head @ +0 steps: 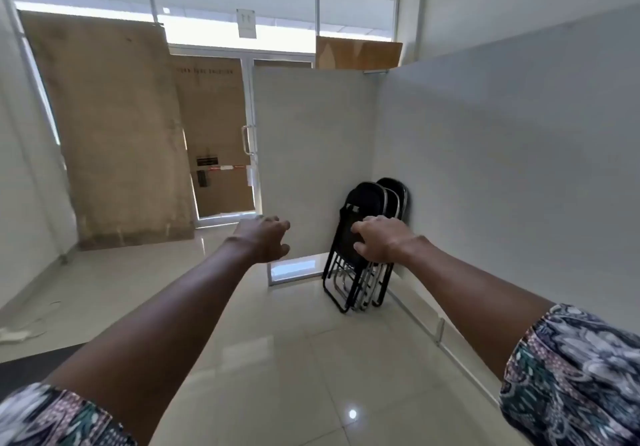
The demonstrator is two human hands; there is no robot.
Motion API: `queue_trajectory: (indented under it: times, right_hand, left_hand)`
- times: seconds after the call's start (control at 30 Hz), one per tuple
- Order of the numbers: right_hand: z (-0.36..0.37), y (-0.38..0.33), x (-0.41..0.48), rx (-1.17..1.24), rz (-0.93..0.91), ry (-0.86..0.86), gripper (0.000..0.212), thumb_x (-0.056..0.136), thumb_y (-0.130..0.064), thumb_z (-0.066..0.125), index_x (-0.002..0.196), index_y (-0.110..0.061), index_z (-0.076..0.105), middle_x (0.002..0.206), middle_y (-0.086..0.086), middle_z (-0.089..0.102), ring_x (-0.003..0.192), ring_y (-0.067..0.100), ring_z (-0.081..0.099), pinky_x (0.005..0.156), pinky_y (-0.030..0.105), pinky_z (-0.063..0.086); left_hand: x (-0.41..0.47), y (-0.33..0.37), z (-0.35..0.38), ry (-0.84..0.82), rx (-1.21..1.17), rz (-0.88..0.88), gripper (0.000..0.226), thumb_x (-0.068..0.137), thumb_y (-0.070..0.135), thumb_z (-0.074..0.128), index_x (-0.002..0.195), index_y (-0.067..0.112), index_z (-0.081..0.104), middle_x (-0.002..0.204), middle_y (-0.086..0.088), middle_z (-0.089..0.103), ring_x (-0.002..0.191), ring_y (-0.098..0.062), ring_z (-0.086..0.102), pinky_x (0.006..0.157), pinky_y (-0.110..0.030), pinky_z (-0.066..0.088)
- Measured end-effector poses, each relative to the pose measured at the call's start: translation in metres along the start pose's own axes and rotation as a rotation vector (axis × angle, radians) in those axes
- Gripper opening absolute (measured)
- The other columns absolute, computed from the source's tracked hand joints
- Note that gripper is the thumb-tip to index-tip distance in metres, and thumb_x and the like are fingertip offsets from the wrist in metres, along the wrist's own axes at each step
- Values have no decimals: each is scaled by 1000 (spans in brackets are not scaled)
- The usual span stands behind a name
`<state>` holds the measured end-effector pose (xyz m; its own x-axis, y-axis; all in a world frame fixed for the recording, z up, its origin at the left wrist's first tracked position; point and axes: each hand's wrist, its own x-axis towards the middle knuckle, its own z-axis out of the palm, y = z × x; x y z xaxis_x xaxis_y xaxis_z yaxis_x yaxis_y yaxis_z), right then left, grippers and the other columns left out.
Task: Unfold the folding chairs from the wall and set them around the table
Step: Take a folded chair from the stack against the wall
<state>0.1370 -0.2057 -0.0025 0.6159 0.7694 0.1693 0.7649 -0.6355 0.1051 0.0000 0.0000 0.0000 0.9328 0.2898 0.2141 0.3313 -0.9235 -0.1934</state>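
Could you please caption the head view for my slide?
Left hand and right hand reach toward folded chairs leaning in the corner.

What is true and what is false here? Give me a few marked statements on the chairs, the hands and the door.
1. The folding chairs lean folded in the corner between the white partition and the wall. True.
2. One chair stands unfolded on the floor. False: all of them are folded together in one stack.
3. The left hand holds nothing, its fingers loosely spread. True.
4. The chairs are white. False: their seats, backs and frames are black.
5. The glass door behind the partition is covered with brown sheeting. True.
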Motion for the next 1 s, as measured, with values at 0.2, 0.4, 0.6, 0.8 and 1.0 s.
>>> queue_trajectory:
  times: [0.2,0.4,0.6,0.8,1.0]
  right_hand:
    - [33,110,39,2,98,-66,40,97,-33,46,135,-20,51,131,8,56,121,28,53,97,43,46]
    - [78,182,105,16,110,-100,39,97,-31,45,134,-20,52,129,9,56,118,29,53,96,42,44]
    - [137,240,204,15,97,-105,38,97,-32,46,133,-21,53,126,7,58,114,28,55,92,42,46]
    - [171,297,327,1,87,-155,37,97,-33,46,132,-20,53,123,7,59,112,29,56,90,42,46]
    - [202,349,429,30,67,-171,40,97,-31,45,135,-19,51,125,8,58,114,29,56,91,43,47]
  left_hand:
    - [103,68,31,-42,-44,45,49,95,41,52,139,20,47,139,-5,54,126,-28,52,90,-39,50]
    - [206,105,73,-82,-44,81,48,94,39,52,138,20,48,138,-5,54,126,-29,52,93,-43,50]
    - [323,113,129,-112,-50,105,45,94,34,52,136,19,49,136,-5,56,124,-29,54,91,-42,50]
    - [460,92,172,-128,-76,103,46,94,37,51,136,18,50,135,-6,56,124,-29,53,91,-41,48]
    - [587,89,211,-175,-104,103,45,94,37,51,134,16,49,134,-8,55,124,-31,53,93,-43,48]
